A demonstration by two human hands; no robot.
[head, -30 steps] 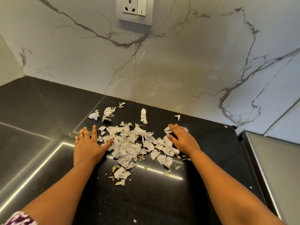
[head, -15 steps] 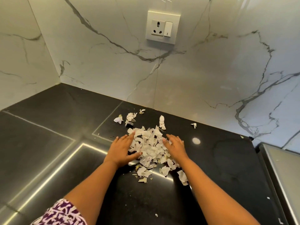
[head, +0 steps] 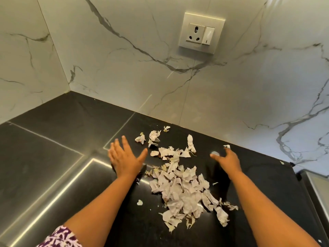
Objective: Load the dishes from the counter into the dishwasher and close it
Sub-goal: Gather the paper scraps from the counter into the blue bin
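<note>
Dishes/dishwasher: none in view, can't place them. Only loose item on counter (head: pixel 53 148) = scrap pile (head: pixel 183 189), torn pale paper, lying btwn the two forearms.
L hand (head: pixel 124 157): just left of pile's far end; fingers straight & spread, holds nothing. Touching stone or hovering: can't tell.
R hand (head: pixel 227 159): just right of pile's far end; fingers relaxed, thumb out, nothing gripped.
Strays (head: pixel 154 136): few bits beyond pile, toward marble wall (head: pixel 124 77).
Pile axis: long axis runs near-right to far-left; no front/back.
Handling (est.): v. light, limp, not fragile; slides on glossy stone, scatters easily. Best hold: cup both long sides, palms low, press inward, lift as one wad.
Steel edge (head: pixel 318 189): well right of pile; appliance? can't tell.
</note>
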